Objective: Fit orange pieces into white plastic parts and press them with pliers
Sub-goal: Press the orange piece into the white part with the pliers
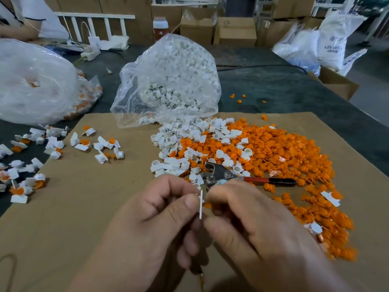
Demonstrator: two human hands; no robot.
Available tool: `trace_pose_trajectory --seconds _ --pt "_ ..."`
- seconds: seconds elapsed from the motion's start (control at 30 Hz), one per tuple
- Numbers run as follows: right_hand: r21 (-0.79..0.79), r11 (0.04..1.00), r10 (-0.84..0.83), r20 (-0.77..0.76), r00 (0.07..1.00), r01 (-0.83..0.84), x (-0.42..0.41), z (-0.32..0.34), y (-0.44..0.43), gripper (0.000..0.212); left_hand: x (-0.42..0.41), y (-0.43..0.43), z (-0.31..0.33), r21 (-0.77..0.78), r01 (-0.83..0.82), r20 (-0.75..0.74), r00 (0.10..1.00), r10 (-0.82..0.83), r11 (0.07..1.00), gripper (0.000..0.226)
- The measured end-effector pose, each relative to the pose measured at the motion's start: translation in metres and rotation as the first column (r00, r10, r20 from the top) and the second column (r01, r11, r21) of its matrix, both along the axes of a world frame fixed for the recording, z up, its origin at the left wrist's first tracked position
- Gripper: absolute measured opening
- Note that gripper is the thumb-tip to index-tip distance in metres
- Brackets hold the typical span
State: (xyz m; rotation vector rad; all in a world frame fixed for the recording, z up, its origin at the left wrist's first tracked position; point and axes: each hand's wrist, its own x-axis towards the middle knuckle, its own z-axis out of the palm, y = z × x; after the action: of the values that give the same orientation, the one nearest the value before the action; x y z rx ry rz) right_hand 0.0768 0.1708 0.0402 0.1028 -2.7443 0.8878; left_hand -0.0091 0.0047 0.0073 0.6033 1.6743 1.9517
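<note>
Left hand (pixel 160 209) pinches a flat white plastic part (pixel 201 204), right hand (pixel 248 213) a small orange piece (pixel 207 205), over a brown cardboard sheet (pixel 94 207); brown cartons (pixel 235 31) at twelve o'clock.

Blue print on a white sack (pixel 331 47), barely legible.
At the far right corner of the table (pixel 273 85), the white sack carries a blue emblem over two lines of blue capitals, both starting with "A"; blur swallows the rest. A red bottle (pixel 160 28) at the far edge shows a white star.
</note>
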Motion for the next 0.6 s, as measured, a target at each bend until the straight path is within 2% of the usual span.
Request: trace_pose_trajectory --seconds 0.1,0.17,0.2,0.23,0.27,0.3,0.33,0.37,0.4,0.43,0.5,0.53,0.6 --pt "0.136 0.989 0.069 -0.086 0.994 -0.057 -0.002 -0.001 -0.001 0.025 -0.003 0.001 0.004 0.069 0.091 0.138 0.985 -0.099 0.994 0.031" --pt "0.114 0.993 0.045 -0.082 0.996 -0.035 -0.001 -0.001 -0.002 0.029 -0.004 -0.001 -0.001 0.075 0.126 0.092 0.987 -0.133 0.989 0.032" --pt "-0.007 1.0 -0.005 -0.015 1.0 0.005 0.0 0.0 -0.004 0.032 -0.003 -0.002 -0.006 0.05 0.121 0.016 0.992 -0.122 0.991 0.033" --pt "-0.204 0.977 -0.043 0.104 0.994 0.064 0.0 0.002 -0.007 0.034 -0.003 -0.003 -0.014 0.003 0.092 -0.094 0.991 -0.092 0.996 0.037" --pt "-0.438 0.889 -0.027 0.241 0.97 0.133 -0.001 0.002 -0.009 0.032 -0.002 -0.004 -0.022 -0.037 0.046 -0.198 0.979 -0.052 0.998 0.04" --pt "-0.633 0.745 0.059 0.377 0.924 0.211 -0.003 0.004 -0.009 0.029 0.0 -0.004 -0.028 -0.055 -0.002 -0.268 0.963 -0.013 0.998 0.042" --pt "-0.732 0.632 0.136 0.43 0.893 0.256 -0.005 0.005 -0.009 0.028 0.001 -0.004 -0.031 -0.06 -0.036 -0.297 0.955 0.017 0.998 0.042" --pt "-0.759 0.603 0.177 0.427 0.887 0.246 -0.005 0.005 -0.007 0.028 0.002 -0.004 -0.034 -0.062 -0.05 -0.298 0.954 0.03 0.997 0.042" --pt "-0.749 0.629 0.19 0.407 0.894 0.207 -0.004 0.004 -0.004 0.029 0.002 -0.003 -0.033 -0.065 -0.054 -0.275 0.961 0.034 0.996 0.042" --pt "-0.679 0.719 0.16 0.369 0.916 0.148 -0.003 0.003 -0.002 0.029 0.0 -0.002 -0.028 -0.071 -0.042 -0.239 0.971 0.024 0.997 0.042" --pt "-0.407 0.913 0.058 0.206 0.977 0.032 -0.001 0.0 0.001 0.028 -0.003 -0.005 -0.02 -0.082 -0.019 -0.202 0.979 0.002 0.996 0.043" --pt "-0.264 0.965 0.025 0.118 0.993 0.007 0.0 -0.002 0.002 0.03 -0.003 -0.006 -0.016 -0.079 -0.003 -0.186 0.983 -0.012 0.997 0.043" --pt "-0.141 0.99 -0.014 0.037 0.999 0.019 0.0 -0.003 0.001 0.032 0.0 -0.003 -0.005 -0.087 0.027 -0.152 0.987 -0.04 0.996 0.039"
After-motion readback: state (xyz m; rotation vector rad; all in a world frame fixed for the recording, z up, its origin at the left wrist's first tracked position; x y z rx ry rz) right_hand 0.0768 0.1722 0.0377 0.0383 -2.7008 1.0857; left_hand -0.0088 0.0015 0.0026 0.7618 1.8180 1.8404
